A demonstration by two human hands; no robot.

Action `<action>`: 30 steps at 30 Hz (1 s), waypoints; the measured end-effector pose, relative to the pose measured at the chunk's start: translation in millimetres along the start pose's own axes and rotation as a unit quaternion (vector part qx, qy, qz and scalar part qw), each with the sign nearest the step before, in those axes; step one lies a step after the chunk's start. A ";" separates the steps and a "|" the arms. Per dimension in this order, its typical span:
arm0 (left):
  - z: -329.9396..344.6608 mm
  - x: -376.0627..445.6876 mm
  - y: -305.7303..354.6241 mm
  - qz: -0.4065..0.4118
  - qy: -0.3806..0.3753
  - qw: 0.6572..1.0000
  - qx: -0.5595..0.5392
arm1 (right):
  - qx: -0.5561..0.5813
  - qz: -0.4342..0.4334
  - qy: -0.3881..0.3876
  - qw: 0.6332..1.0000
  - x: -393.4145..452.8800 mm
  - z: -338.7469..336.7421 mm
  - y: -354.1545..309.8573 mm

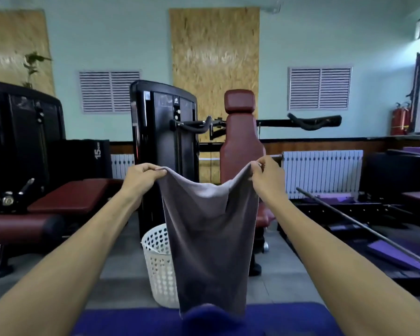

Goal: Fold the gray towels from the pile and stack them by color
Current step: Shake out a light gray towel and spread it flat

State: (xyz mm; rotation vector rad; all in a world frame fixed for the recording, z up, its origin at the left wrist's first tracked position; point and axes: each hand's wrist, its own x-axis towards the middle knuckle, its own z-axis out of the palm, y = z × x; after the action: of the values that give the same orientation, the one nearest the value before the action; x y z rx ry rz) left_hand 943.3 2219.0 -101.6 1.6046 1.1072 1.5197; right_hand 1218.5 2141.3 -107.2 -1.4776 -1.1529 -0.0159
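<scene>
The left hand (pixel 141 174) and right hand (pixel 267 174) each pinch a top corner of a gray towel (pixel 209 238), hanging unfolded above the near blue surface (pixel 131 321), so folding has barely begun.

Both arms outstretched, left hand (pixel 141 174) and right hand (pixel 267 173) raised, fingers pinched.

Towel (pixel 211 241): lower hem hidden behind a blurred dark blue mound (pixel 210 318) at the bottom edge.
Basket (pixel 159 265): right half covered by the towel.
Seat (pixel 240 141): lower part behind the towel.
Blue surface (pixel 121 322): cut off by the bottom edge.
Both forearms: cropped at the frame corners.
Fingertips of both hands: buried in towel corners.
</scene>
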 end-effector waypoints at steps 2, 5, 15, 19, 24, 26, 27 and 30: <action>-6.0 -22.4 -1.1 -0.041 -0.026 0.998 -0.037 | 0.005 0.006 -0.015 1.000 -20.3 -11.6 1.4; -11.0 -46.5 12.7 -0.026 -0.044 0.998 -0.036 | -0.039 -0.022 -0.007 0.999 -37.5 -28.6 -9.9; -2.5 -155.7 -42.8 -0.075 -0.157 0.985 0.003 | -0.114 -0.053 -0.136 0.983 -162.5 -37.2 34.3; 8.4 -195.8 -112.4 -0.154 -0.194 0.968 0.032 | -0.121 -0.014 -0.173 0.978 -221.9 -23.1 87.0; 24.6 -222.8 -206.4 -0.256 -0.244 0.929 0.105 | -0.141 0.074 -0.303 0.940 -265.4 9.6 159.4; 28.0 -228.3 -239.2 -0.287 -0.269 0.911 0.124 | -0.155 0.118 -0.355 0.915 -270.6 25.0 183.9; 29.1 -228.4 -254.4 -0.303 -0.279 0.902 0.134 | -0.162 0.131 -0.380 0.901 -270.8 33.4 194.9; 31.4 -217.3 -297.6 -0.349 -0.305 0.869 0.174 | -0.185 0.154 -0.458 0.856 -263.6 61.1 224.6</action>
State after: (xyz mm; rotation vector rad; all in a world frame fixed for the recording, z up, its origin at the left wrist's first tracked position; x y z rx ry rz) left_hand 940.6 2152.9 -465.4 1.4907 1.4019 0.3099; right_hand 1192.5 2067.1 -449.9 -2.0904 -1.7006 0.8104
